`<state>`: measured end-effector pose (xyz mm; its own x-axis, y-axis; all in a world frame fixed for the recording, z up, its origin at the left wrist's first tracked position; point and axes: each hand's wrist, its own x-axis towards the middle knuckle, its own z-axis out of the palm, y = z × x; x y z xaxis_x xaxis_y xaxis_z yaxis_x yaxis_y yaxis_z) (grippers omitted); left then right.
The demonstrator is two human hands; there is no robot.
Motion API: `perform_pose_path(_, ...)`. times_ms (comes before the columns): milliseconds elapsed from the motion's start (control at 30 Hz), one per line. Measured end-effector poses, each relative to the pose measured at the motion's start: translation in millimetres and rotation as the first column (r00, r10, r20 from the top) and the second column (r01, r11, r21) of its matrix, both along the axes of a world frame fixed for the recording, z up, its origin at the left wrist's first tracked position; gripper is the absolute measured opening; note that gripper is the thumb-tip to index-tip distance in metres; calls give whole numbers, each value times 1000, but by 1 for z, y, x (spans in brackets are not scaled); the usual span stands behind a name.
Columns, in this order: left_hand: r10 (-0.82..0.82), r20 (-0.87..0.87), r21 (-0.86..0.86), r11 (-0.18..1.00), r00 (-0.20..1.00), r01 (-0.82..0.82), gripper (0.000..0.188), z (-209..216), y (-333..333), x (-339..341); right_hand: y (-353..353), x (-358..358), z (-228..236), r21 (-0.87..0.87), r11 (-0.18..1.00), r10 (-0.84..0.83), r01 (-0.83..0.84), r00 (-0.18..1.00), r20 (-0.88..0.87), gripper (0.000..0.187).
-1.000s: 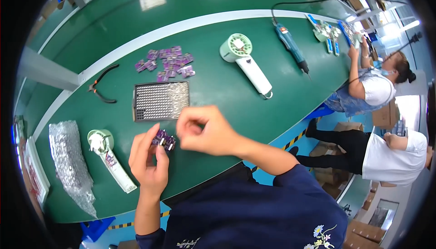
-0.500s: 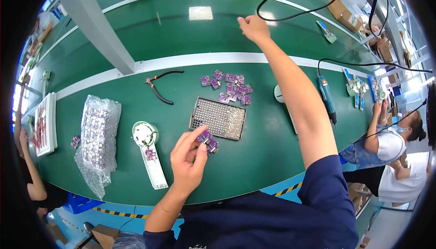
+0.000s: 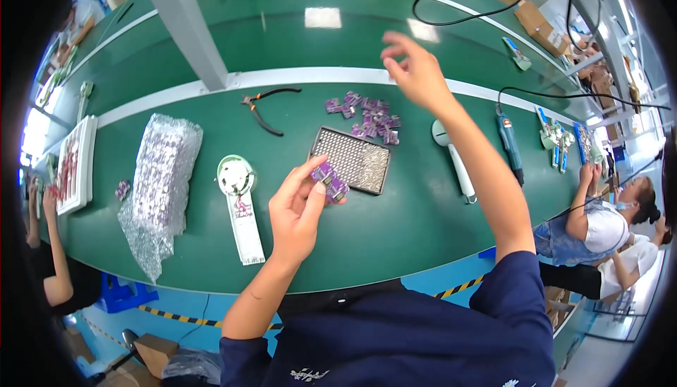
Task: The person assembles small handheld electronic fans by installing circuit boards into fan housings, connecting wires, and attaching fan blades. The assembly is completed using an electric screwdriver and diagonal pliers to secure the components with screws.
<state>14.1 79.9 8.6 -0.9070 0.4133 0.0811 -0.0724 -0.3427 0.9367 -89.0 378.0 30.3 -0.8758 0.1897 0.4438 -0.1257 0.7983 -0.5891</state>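
Observation:
In my left hand, a small purple circuit board is pinched between thumb and fingers, near the front of a black tray of small screws. My right hand is raised above the table's white dividing rail, its fingers apart and nothing visible in them. Behind the tray lies a loose heap of purple circuit boards. To the left is an opened white handheld fan housing with wires inside. A second white fan part lies under my right forearm, partly hidden.
Pliers with orange-black handles lie behind the housing. A bubble-wrapped pack of boards is at left, beside a white tray. An electric screwdriver with a black cord lies at right. Co-workers sit at both sides.
My right hand has come back toward me and its fingers have spread. My left hand still holds the board, now at a slightly different angle. The whole view has shifted a little.

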Motion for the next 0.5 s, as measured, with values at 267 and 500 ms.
perform_pose_path(267,53,-105,7,999,993,-53,38,1,-1,1,-119,157,31,-480,862,253,-161,958,134,16)
perform_pose_path(500,54,-356,-210,968,933,-136,40,7,1,5,-140,176,21,-765,643,276,39,920,278,18)
